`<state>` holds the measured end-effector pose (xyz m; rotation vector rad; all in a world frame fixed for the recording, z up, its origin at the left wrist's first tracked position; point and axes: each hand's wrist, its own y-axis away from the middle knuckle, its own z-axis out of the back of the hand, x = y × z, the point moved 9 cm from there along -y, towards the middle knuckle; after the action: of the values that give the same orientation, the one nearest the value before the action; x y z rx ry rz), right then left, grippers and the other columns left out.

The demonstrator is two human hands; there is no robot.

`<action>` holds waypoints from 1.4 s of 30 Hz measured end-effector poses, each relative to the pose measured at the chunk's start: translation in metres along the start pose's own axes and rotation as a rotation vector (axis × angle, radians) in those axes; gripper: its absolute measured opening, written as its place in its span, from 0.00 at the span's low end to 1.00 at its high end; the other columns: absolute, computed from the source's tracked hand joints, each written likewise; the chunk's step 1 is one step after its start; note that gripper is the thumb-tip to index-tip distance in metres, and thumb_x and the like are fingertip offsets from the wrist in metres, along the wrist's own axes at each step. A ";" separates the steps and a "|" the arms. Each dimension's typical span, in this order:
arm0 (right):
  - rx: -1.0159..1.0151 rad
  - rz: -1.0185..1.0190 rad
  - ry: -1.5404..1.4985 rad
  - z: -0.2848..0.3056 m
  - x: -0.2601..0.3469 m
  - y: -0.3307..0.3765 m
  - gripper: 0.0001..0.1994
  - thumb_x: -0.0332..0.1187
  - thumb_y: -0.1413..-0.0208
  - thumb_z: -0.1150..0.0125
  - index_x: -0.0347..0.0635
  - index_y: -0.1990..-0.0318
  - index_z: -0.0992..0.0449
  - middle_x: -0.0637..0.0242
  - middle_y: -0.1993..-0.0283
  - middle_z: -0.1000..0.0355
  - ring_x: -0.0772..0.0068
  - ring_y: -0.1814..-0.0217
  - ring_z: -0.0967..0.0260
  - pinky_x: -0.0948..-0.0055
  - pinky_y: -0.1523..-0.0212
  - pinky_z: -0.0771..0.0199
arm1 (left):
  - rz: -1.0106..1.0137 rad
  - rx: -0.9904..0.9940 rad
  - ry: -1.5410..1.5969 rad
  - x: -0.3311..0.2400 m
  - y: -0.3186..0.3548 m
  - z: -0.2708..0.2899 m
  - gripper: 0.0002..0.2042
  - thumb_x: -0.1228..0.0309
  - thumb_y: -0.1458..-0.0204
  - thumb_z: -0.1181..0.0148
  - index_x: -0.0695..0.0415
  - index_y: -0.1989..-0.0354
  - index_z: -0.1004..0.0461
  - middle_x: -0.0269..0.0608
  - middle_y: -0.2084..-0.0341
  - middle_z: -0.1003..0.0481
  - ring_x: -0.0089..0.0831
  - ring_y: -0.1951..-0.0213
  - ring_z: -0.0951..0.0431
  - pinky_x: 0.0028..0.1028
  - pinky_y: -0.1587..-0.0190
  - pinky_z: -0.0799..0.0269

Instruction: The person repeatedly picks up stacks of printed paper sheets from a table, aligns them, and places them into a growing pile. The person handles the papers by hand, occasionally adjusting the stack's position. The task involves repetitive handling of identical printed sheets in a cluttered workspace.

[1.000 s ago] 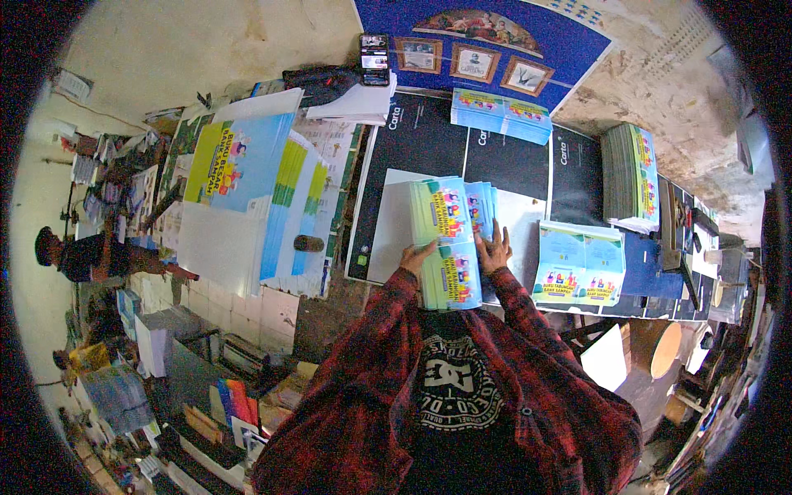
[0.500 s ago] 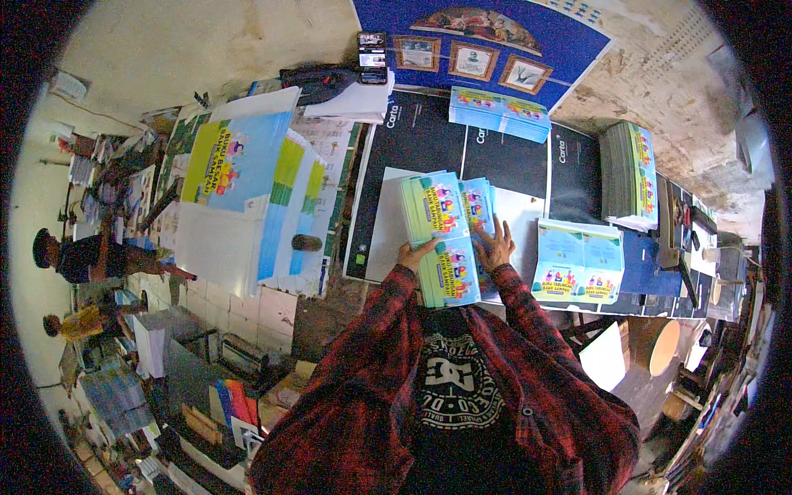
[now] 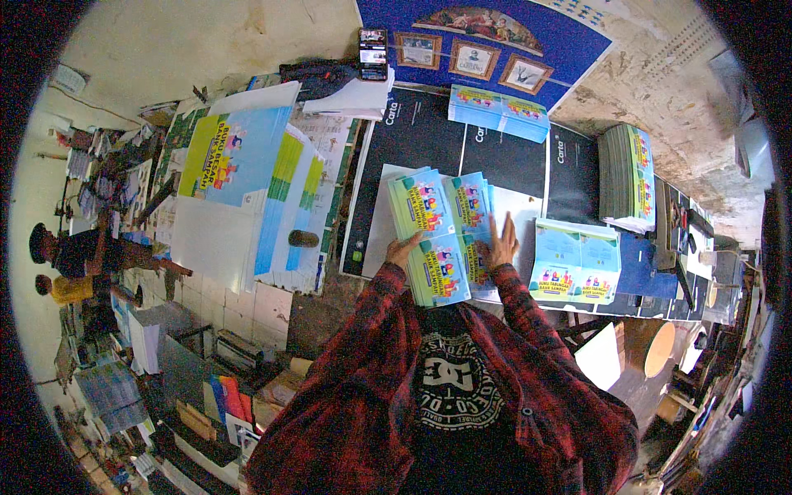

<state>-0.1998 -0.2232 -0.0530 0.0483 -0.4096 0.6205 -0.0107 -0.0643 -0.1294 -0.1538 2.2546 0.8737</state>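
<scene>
In front of my chest lie two overlapping piles of printed cover sheets, yellow-green and blue with cartoon figures. My left hand grips the outer edge of the left pile, its thumb on top and its other fingers mostly hidden below. Partly covered by that pile is the right pile. Along its right edge rests my right hand, fingers stretched out and apart, palm side against the sheets. Beneath both piles a white board shows at the left.
A folded-open stack of covers lies to my right. Further stacks stand at the back and far right of the black table. Large printed sheets cover the left table, near a dark oval object. Two people stand far left.
The left pile has shifted left with my left hand and turned slightly, so more of the right pile shows. My right hand stays near the right edge, its fingers now more upright.
</scene>
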 end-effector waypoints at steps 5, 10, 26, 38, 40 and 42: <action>0.290 -0.143 -0.216 -0.031 0.001 -0.001 0.24 0.50 0.48 0.46 0.57 0.43 0.32 0.64 0.29 0.60 0.46 0.28 0.72 0.38 0.39 0.65 | -0.049 0.062 -0.100 -0.015 0.009 -0.059 0.22 0.59 0.55 0.35 0.60 0.55 0.27 0.40 0.64 0.23 0.28 0.67 0.23 0.28 0.64 0.26; 0.250 -0.188 -0.423 -0.030 0.002 -0.001 0.38 0.60 0.53 0.45 0.42 0.40 0.40 0.47 0.35 0.49 0.44 0.30 0.64 0.57 0.33 0.69 | 0.077 -0.084 -0.358 0.036 -0.037 -0.011 0.22 0.50 0.51 0.42 0.57 0.58 0.25 0.39 0.68 0.23 0.29 0.66 0.23 0.31 0.65 0.26; 0.229 -0.122 -0.307 -0.022 -0.005 -0.003 0.30 0.61 0.57 0.42 0.45 0.56 0.22 0.60 0.29 0.61 0.41 0.29 0.69 0.41 0.37 0.64 | 0.060 -0.250 -0.371 0.022 -0.033 -0.027 0.29 0.48 0.61 0.34 0.64 0.61 0.24 0.43 0.67 0.23 0.32 0.64 0.23 0.32 0.61 0.28; 0.151 -0.099 -0.099 -0.022 -0.008 0.004 0.23 0.55 0.51 0.44 0.60 0.49 0.26 0.60 0.28 0.64 0.42 0.29 0.70 0.39 0.38 0.64 | -0.042 0.017 -0.208 -0.014 -0.007 -0.025 0.20 0.63 0.57 0.32 0.61 0.57 0.26 0.39 0.64 0.24 0.30 0.66 0.22 0.31 0.62 0.25; 0.157 -0.096 -0.321 -0.042 -0.027 0.002 0.30 0.56 0.54 0.41 0.56 0.44 0.31 0.59 0.30 0.60 0.42 0.29 0.69 0.39 0.39 0.63 | -0.044 0.077 -0.280 0.007 -0.028 -0.042 0.23 0.60 0.57 0.33 0.62 0.55 0.27 0.41 0.63 0.24 0.32 0.63 0.23 0.31 0.60 0.26; 0.171 -0.105 -0.293 -0.034 -0.016 0.005 0.39 0.61 0.60 0.38 0.50 0.42 0.35 0.58 0.31 0.56 0.41 0.29 0.70 0.38 0.39 0.63 | -0.032 0.141 -0.263 0.027 -0.037 -0.059 0.27 0.53 0.55 0.36 0.62 0.53 0.28 0.45 0.61 0.24 0.35 0.60 0.23 0.32 0.57 0.28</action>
<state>-0.2025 -0.2225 -0.0909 0.3246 -0.6320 0.5446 -0.0519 -0.1261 -0.1364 -0.0088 2.0525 0.6725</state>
